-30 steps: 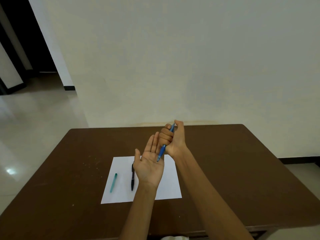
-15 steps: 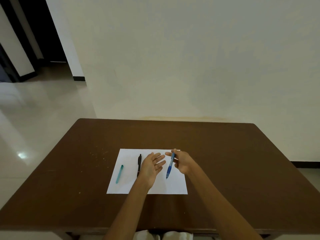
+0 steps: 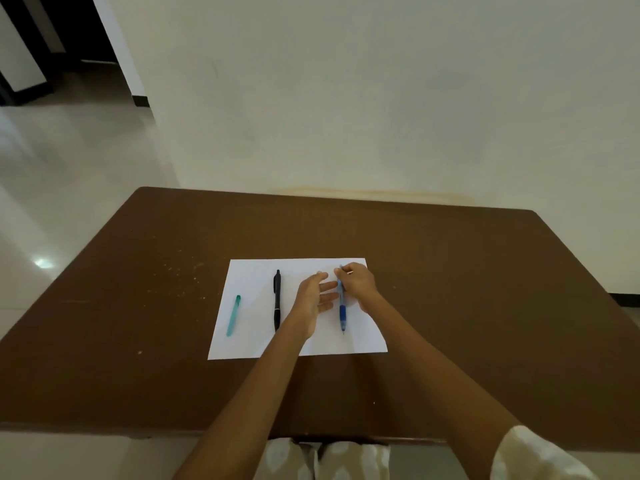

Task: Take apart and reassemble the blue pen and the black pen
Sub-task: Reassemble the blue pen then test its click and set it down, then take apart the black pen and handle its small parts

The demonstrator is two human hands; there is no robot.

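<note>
Nearest to me, pale patterned fabric (image 3: 332,460) shows just below the desk's front edge, and a light sleeve (image 3: 530,455) covers my right upper arm at the bottom right corner. Both bare forearms stretch forward over the brown desk (image 3: 485,306) toward a white sheet of paper (image 3: 367,341) lying in its middle.

My left hand (image 3: 311,299) hovers over the centre of the sheet with its fingers straight and spread, holding nothing; the fingertips point right and come close to the blue pen (image 3: 342,311), though I cannot tell whether they touch it. My right hand (image 3: 358,284) sits just beyond and to the right, its fingers and thumb pinched on the upper end of the blue pen. That pen runs nearly straight toward me over the right half of the sheet, with its darker blue grip and tip at the near end; whether the tip rests on the paper I cannot tell.

Left of my left hand, the black pen (image 3: 277,299) lies on the sheet, parallel to the blue one, its near end partly hidden behind my left wrist. Further left, near the paper's edge, lies a teal pen part (image 3: 233,315), slightly tilted.

Beyond the desk a plain wall (image 3: 381,98) rises, with shiny floor tiles (image 3: 69,168) and a dark doorway (image 3: 76,26) off to the left.
</note>
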